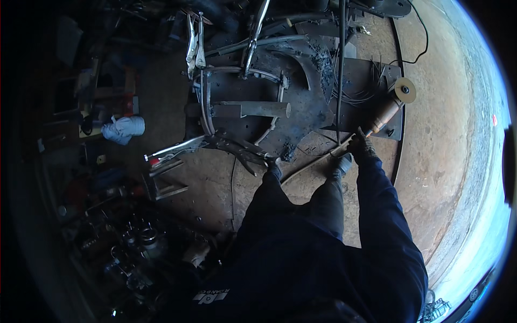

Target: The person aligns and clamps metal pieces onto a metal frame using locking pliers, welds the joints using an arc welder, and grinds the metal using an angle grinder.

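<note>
My right hand [364, 147], dark and apparently gloved, is closed round the rear end of an angle grinder [385, 114] with a copper-coloured body. Its pale round disc [405, 90] points away from me, over the right edge of the dark metal plate. From the hand the grinder's cable [312, 163] runs down to the left, past my shoes. My left hand is out of view. Left of the grinder lies a curved metal frame [205, 102], with locking pliers [195, 46] clamped on its far left corner and a second pair [253, 46] on its far side.
A bar [264, 110] lies across the frame on a dark worktable [307, 121]. More locking pliers [177, 149] stick out at the near left. Thin rods [355, 97] and a vertical pole [341, 70] stand near the grinder. A pale cloth [124, 129] and cluttered machine parts [145, 237] are at left.
</note>
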A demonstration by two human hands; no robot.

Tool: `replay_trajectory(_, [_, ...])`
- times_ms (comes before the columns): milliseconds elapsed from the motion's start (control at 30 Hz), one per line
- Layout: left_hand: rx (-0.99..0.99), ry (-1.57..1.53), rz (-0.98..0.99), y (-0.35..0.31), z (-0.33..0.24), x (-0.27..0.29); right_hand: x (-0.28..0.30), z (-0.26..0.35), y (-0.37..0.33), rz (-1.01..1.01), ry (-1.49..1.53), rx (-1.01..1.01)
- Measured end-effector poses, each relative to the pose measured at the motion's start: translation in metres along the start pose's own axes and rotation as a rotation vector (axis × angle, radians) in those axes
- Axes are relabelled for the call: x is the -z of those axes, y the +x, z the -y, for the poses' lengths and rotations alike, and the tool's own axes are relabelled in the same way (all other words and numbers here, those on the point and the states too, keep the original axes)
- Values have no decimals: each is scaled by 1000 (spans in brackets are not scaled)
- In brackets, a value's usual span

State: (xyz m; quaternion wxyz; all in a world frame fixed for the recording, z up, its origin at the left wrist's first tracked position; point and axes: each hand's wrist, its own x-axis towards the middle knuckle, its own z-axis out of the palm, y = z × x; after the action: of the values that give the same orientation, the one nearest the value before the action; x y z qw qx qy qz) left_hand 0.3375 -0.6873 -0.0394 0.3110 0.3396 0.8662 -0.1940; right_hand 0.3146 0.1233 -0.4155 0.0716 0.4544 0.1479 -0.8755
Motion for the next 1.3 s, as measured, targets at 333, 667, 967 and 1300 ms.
replay_trajectory(333, [163,-690,264,97,-216,129,-3,3,-74,-328,-1281,457])
replay_trajectory(667, [-377,-1189,-9,255,-321,330,-72,-29,-303,-464,-813,542])
replay_trajectory(967, [-641,-1873,-740,261,-423,468,-161,-11,-400,-223,-1311,1181])
replay_trajectory(1300, [-833,-2330,-681,304,-382,486,-220,120,-393,780,-919,256])
